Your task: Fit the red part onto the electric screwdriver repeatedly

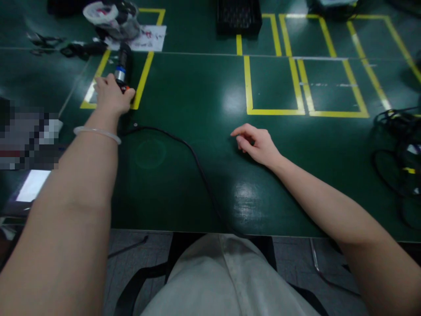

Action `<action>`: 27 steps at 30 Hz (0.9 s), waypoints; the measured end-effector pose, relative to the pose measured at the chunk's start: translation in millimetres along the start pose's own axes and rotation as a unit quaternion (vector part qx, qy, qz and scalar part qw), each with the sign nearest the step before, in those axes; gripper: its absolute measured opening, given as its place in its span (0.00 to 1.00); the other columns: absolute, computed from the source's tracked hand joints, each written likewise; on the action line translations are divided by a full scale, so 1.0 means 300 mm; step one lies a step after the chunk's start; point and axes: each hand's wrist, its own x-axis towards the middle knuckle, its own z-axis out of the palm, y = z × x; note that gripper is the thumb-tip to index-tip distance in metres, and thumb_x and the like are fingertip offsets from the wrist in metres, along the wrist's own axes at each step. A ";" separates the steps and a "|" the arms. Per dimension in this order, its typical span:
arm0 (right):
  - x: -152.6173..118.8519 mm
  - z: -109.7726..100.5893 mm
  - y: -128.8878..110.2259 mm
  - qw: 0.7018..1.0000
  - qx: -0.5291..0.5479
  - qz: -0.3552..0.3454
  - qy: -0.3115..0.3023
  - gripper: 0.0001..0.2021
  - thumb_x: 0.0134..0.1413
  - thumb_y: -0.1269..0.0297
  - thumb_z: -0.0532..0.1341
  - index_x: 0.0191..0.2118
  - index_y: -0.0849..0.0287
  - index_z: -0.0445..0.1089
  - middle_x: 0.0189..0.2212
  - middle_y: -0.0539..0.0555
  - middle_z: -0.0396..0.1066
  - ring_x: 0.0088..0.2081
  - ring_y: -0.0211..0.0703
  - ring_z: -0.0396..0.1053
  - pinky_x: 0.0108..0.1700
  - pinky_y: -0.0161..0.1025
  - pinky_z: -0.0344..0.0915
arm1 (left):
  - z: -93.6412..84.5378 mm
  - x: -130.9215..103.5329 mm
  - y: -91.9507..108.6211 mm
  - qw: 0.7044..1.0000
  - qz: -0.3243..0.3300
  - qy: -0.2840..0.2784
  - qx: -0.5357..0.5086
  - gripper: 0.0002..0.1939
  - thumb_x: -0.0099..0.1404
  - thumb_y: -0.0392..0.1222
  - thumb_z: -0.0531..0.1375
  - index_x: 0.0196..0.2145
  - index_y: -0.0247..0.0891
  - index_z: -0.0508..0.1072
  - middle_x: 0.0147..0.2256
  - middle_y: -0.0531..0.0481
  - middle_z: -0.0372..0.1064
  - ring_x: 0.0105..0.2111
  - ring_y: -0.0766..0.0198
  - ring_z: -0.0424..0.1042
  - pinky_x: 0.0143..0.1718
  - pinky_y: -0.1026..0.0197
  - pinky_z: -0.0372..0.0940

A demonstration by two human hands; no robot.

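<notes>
At the far left of the table, my left hand (113,94) is closed around a black hand tool (121,72) with a silver and blue collar and a bit of red beside my thumb. Its barrel points away from me, and my palm hides the rear part, so its exact kind is unclear. A black cable (189,147) runs from under my left wrist across the green table (190,96) to the front edge. My right hand (258,144) rests low over the middle of the table, fingers loosely bent, index finger stretched out, holding nothing.
Beyond the tool stand a clear tub of items (115,19) and a white paper sheet (153,38). Pliers-like tools (42,40) lie left of them. A black bin (239,17) sits at the back. Yellow tape (276,112) marks rectangles. Coiled cables (399,131) lie at right.
</notes>
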 end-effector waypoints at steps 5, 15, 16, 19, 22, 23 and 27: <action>0.003 0.002 -0.002 1.000 -0.006 0.004 -0.002 0.08 0.65 0.67 0.56 0.45 0.58 0.71 0.23 0.45 0.66 0.24 0.34 0.63 0.31 0.34 0.59 | -0.002 -0.022 0.005 1.000 0.025 0.014 0.013 0.41 0.75 0.64 0.50 0.67 0.33 0.37 0.66 0.50 0.37 0.65 0.55 0.40 0.70 0.44 0.38; 0.006 0.001 -0.004 1.000 -0.006 0.006 -0.004 0.08 0.65 0.67 0.56 0.45 0.59 0.71 0.23 0.46 0.67 0.24 0.34 0.64 0.31 0.34 0.59 | 0.010 -0.046 0.023 0.998 0.009 0.046 0.047 0.41 0.72 0.66 0.56 0.64 0.33 0.43 0.67 0.51 0.41 0.62 0.58 0.44 0.67 0.45 0.45; 0.006 0.000 -0.004 1.000 -0.006 0.006 -0.003 0.08 0.64 0.67 0.56 0.45 0.59 0.71 0.23 0.46 0.67 0.24 0.34 0.64 0.31 0.34 0.59 | 0.007 -0.053 0.026 0.998 0.009 0.045 0.049 0.40 0.72 0.65 0.55 0.63 0.33 0.43 0.66 0.50 0.42 0.62 0.58 0.45 0.67 0.44 0.46; 0.008 0.001 -0.003 1.000 -0.005 0.006 -0.003 0.08 0.64 0.67 0.57 0.45 0.59 0.72 0.23 0.46 0.67 0.24 0.34 0.64 0.31 0.34 0.59 | -0.006 -0.084 0.040 0.997 0.011 0.052 0.060 0.33 0.76 0.64 0.48 0.61 0.33 0.45 0.65 0.49 0.45 0.61 0.58 0.48 0.64 0.43 0.49; 0.008 0.002 -0.001 1.000 -0.007 0.006 -0.006 0.08 0.64 0.67 0.56 0.45 0.59 0.72 0.23 0.46 0.67 0.24 0.34 0.64 0.31 0.34 0.59 | -0.021 -0.126 0.054 0.997 0.022 0.049 0.057 0.30 0.77 0.65 0.38 0.59 0.36 0.48 0.61 0.50 0.48 0.60 0.59 0.51 0.62 0.44 0.51; 0.008 0.003 0.000 1.000 -0.008 0.005 -0.007 0.08 0.64 0.67 0.56 0.45 0.59 0.72 0.23 0.46 0.67 0.24 0.35 0.64 0.31 0.34 0.59 | -0.024 -0.141 0.058 0.997 0.026 0.044 0.053 0.31 0.77 0.66 0.36 0.59 0.37 0.49 0.60 0.49 0.49 0.61 0.58 0.52 0.62 0.43 0.51; 0.008 0.004 -0.002 1.000 -0.008 0.002 -0.006 0.08 0.64 0.67 0.56 0.45 0.58 0.72 0.23 0.46 0.67 0.24 0.35 0.64 0.31 0.35 0.59 | -0.027 -0.215 0.073 0.998 0.050 0.042 0.001 0.41 0.72 0.73 0.33 0.62 0.36 0.53 0.59 0.44 0.52 0.61 0.49 0.55 0.60 0.39 0.51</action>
